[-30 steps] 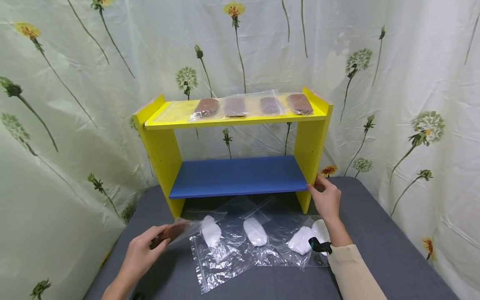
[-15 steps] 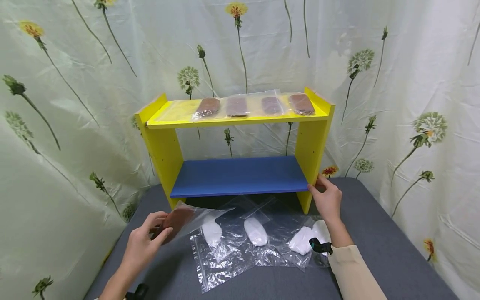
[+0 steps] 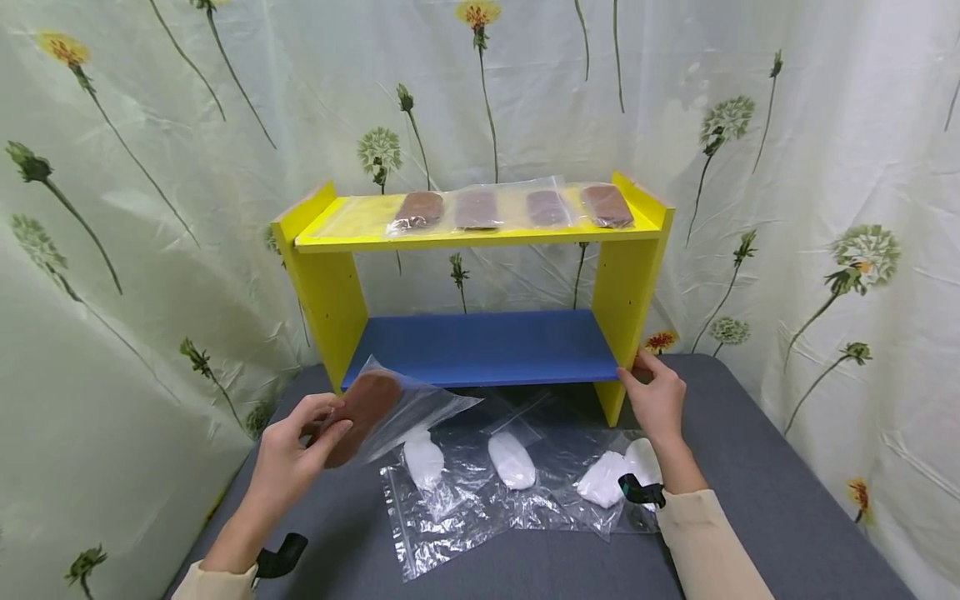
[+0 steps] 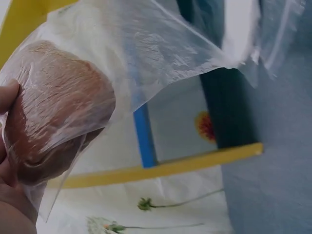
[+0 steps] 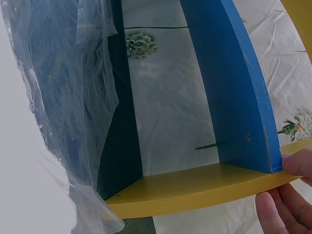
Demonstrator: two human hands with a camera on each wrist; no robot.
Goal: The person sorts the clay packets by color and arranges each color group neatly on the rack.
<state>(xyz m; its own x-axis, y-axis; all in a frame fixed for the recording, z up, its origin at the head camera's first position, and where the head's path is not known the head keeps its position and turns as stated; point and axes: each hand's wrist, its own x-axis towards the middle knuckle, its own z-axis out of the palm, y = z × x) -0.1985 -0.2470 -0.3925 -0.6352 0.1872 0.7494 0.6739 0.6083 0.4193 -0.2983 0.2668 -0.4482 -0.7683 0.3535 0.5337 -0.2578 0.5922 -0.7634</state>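
My left hand (image 3: pixel 288 454) pinches a clear plastic bag with a brown oval slab (image 3: pixel 367 408) inside, held tilted in the air before the shelf unit's lower left corner. In the left wrist view the slab (image 4: pixel 63 97) fills one end of the bag, and the loose clear part trails off. My right hand (image 3: pixel 656 404) grips the front edge of the yellow side panel (image 3: pixel 626 292), with the thumb by the corner of the blue shelf board (image 3: pixel 480 346). The right wrist view shows fingertips (image 5: pixel 270 214) against the yellow edge.
On the yellow top shelf (image 3: pixel 480 244) lie several bagged brown slabs (image 3: pixel 476 210). Several clear bags with white oval pieces (image 3: pixel 512 461) are spread on the dark grey table (image 3: pixel 562 567) before the unit. A flower-patterned curtain (image 3: pixel 300 100) hangs behind.
My left hand has lifted the bagged brown slab from low over the table, up and slightly right, turning its face into view. My right hand keeps its grip on the side panel.
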